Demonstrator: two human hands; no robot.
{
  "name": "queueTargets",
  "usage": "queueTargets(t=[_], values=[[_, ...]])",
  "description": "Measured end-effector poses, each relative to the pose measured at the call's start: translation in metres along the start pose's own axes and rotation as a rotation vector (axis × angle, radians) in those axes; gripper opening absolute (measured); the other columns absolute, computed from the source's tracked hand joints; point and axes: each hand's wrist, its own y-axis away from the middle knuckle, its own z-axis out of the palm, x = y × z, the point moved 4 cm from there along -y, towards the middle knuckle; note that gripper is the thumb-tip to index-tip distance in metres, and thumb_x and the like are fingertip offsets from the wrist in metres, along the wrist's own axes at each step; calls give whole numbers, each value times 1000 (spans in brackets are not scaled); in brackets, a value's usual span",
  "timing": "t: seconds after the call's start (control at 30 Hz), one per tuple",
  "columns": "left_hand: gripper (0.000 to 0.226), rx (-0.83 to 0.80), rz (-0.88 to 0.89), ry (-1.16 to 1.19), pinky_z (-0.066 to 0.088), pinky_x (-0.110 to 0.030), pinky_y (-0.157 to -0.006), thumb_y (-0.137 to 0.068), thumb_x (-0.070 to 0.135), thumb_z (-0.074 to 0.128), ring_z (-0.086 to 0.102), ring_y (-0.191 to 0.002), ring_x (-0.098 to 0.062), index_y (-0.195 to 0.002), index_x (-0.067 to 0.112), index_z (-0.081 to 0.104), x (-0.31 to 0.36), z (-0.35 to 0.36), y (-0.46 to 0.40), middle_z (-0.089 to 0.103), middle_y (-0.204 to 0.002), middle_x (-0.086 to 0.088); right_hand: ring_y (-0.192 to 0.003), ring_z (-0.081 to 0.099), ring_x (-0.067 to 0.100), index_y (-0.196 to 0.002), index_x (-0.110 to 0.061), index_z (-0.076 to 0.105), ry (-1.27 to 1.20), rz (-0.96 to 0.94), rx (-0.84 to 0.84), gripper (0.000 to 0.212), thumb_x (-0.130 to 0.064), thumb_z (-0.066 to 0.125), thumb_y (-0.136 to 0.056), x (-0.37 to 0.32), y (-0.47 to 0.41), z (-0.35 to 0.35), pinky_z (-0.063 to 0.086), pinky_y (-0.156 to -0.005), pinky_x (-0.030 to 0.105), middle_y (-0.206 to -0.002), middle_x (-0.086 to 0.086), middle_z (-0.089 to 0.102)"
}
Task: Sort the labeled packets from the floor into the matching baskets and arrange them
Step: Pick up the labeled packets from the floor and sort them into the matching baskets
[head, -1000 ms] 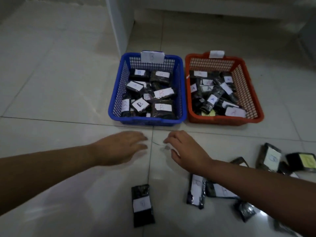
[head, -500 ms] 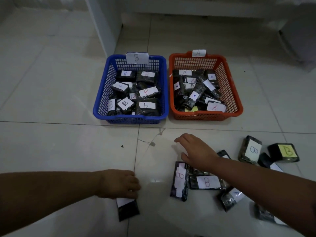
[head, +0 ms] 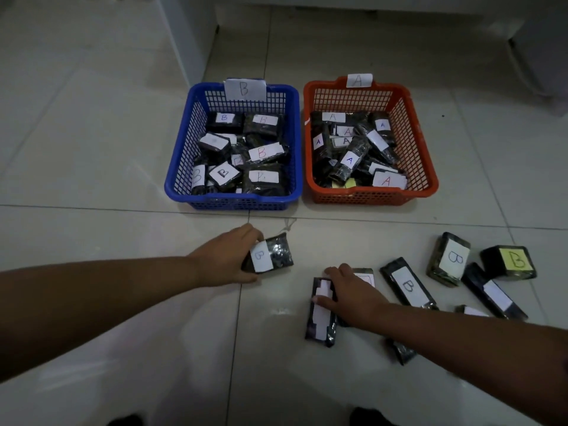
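Gripping a foil-dark packet (head: 270,254) marked B, our left hand (head: 226,256) hovers just short of the blue basket (head: 181,167); dropping it in among the other B's looks next. Our right hand (head: 349,292) pinches a slim, glossy packet (head: 321,312) on the tiled floor (head: 92,149), its label unreadable, beside more loose rectangular packets.

Two bare forearms enter the frame, one from the left edge and one from the lower right corner. No sleeve, watch, ring or band shows on either. The left hand (head: 226,259) and the right hand (head: 349,295) are ungloved. At the bottom edge of the frame, two dark rounded shapes show, too dim to tell apart from feet or footwear.
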Motion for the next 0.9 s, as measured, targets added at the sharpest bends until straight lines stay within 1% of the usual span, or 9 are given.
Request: queueTargets(t=[0.17,0.27,0.33,0.4,0.5,0.6,0.7,0.8,0.9], values=[[67,11,-64,110,43,-26,-77,-69,45,78,47,-95,-10,-118,21,40,10,1,-2,43,-112,6,-109,52,29,-135,-9,31,165,12,20,75,-58,54,-84,-20,7,11,46,-85,36,-133,13,26],[65,37,-160,290,47,-29,-78,-69,43,79,52,-96,-11,-115,25,37,12,0,0,48,-111,6,-114,48,32,-144,-7,16,259,24,12,90,-57,58,-82,-30,5,29,43,-93,37,-137,20,19],[65,64,-218,373,46,-25,-71,-69,43,78,55,-91,-10,-114,28,34,11,0,1,53,-107,7,-116,43,31,-146,-10,9,298,56,9,97,-54,63,-79,-35,1,43,42,-95,37,-137,22,17],[64,108,-251,438,44,-21,-66,-70,42,79,55,-86,-5,-112,29,32,10,-3,1,54,-102,9,-118,39,29,-146,-17,8,245,89,16,97,-45,69,-76,-39,-4,48,44,-94,37,-138,21,15],[66,190,-280,532,45,-17,-67,-71,38,79,55,-84,0,-113,30,29,9,-9,1,54,-100,11,-117,38,31,-148,-21,7,12,64,50,101,-24,73,-72,-43,-12,38,39,-99,34,-131,15,23],[67,263,-265,586,43,-11,-70,-73,35,78,53,-87,2,-118,29,29,6,-25,-2,48,-102,17,-116,38,30,-148,-10,11,-154,-109,227,104,-19,75,-66,-58,-26,12,33,-98,34,-133,13,36],[71,392,-280,600,44,-13,-75,-73,32,79,53,-98,-7,-126,21,32,-8,-48,-9,49,-111,7,-110,45,31,-141,-4,30,-182,-212,433,91,-16,75,-63,-72,-42,-21,34,-90,34,-129,12,47],[70,552,-314,598,43,-12,-74,-73,28,79,50,-98,-7,-126,14,36,-32,-74,-16,49,-109,9,-112,42,22,-137,-6,37,-232,-290,588,76,-11,72,-70,-88,-58,-59,30,-93,24,-125,11,48],[74,611,-366,644,41,-9,-76,-72,24,80,50,-103,-7,-131,12,37,-57,-93,-25,51,-116,5,-114,37,19,-139,-7,34,-241,-312,708,75,-8,70,-73,-102,-77,-94,25,-96,18,-124,12,44]])
